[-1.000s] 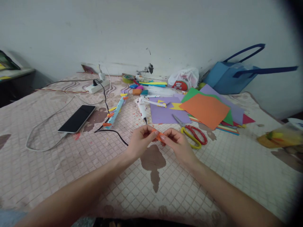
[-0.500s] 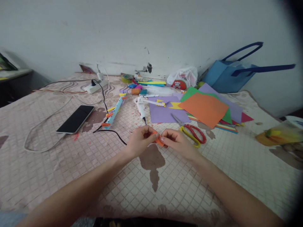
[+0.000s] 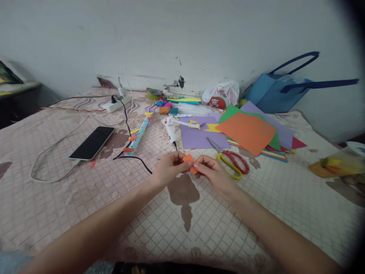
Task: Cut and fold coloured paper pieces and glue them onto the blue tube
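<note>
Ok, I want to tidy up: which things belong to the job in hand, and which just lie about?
Likely in the job: orange piece, held by left hand and right hand; scissors; glue gun; coloured sheets; blue strip.

Probably just lying about: phone; blue bag; white plastic bag.

Nearside tablecloth (image 3: pixel 216 228) passable — scissors (image 3: pixel 222 151) (2 loops) obstruct beside right hand (image 3: pixel 213 169).

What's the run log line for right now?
left hand: pinching orange piece | right hand: pinching same piece | near right hand: scissors | beyond hands: white glue gun
</note>
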`<action>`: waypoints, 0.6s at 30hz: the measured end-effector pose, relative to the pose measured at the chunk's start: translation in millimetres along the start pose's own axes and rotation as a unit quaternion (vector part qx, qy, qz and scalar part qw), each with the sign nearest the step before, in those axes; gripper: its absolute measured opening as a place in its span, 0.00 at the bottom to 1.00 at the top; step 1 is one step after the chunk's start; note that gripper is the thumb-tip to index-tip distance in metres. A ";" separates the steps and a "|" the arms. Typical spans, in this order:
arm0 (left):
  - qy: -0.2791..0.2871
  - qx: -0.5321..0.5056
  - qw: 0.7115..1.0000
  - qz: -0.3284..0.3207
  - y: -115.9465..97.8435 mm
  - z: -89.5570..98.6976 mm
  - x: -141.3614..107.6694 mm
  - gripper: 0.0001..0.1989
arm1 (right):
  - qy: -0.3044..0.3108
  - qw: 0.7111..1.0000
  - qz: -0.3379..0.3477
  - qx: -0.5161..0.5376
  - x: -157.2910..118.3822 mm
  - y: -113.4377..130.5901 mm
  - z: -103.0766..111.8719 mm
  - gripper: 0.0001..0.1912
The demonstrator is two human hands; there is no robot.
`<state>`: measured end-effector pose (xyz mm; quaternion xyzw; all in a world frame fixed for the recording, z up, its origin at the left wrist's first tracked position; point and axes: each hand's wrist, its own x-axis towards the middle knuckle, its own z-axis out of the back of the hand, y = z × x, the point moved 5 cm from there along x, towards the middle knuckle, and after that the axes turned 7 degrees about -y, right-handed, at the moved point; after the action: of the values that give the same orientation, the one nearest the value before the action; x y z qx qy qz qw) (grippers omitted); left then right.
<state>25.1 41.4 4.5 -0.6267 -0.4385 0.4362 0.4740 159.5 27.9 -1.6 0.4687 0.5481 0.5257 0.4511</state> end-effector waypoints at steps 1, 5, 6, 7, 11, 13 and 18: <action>0.001 0.001 1.000 0.000 -0.2 0.1 0.1 0.15 | 0.004 1.000 0.001 -0.003 0.0 0.4 0.0 0.09; 0.009 0.027 1.000 -0.007 -0.8 1.6 1.0 0.15 | 0.026 0.999 -0.001 -0.027 -0.3 4.0 -0.8 0.10; 0.012 0.036 0.999 -0.010 -0.5 2.1 1.5 0.15 | 0.031 0.999 -0.001 -0.032 -0.5 5.4 -0.9 0.11; 0.016 0.044 0.999 -0.011 0.0 2.6 2.0 0.15 | 0.034 0.999 -0.001 -0.038 -0.5 6.7 -0.9 0.11; 0.045 0.080 0.996 -0.017 3.5 3.1 3.8 0.15 | 0.039 0.997 0.004 -0.062 0.8 9.7 1.4 0.11; 0.050 0.103 0.993 -0.023 4.5 3.7 4.5 0.14 | 0.050 0.996 -0.001 -0.071 2.0 8.7 3.4 0.11; 0.053 0.114 0.992 -0.024 5.0 3.8 5.1 0.13 | 0.085 0.992 -0.010 -0.093 4.3 4.8 7.5 0.10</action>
<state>23.3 46.3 -1.8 -0.5800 -0.3752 0.4379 0.5754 166.4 33.3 2.9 0.3730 0.5374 0.6080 0.4499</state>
